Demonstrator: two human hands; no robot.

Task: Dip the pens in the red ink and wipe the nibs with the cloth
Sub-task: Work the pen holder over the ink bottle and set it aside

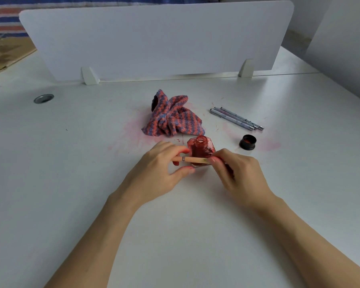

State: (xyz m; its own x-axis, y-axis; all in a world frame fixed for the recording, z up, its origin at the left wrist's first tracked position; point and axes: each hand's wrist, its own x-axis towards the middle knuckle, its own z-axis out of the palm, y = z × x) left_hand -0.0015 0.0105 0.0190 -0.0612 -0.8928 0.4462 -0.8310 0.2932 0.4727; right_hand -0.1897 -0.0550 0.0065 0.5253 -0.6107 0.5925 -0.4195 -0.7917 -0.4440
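Both my hands pinch one pen [192, 160]: left hand [156, 173], right hand [237, 173], just before ink bottle [201, 147]; cloth [173, 119] behind bottle.

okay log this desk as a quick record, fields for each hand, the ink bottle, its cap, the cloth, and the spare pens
left hand: grips the ringed end of a tan pen
right hand: pinches the pen's other end
ink bottle: open, red ink inside, just behind the pen
cap: off, on the desk right of the bottle
cloth: striped, crumpled, behind the bottle
spare pens: three grey ones lying together, right of the cloth
desk: pink ink smears around the cloth
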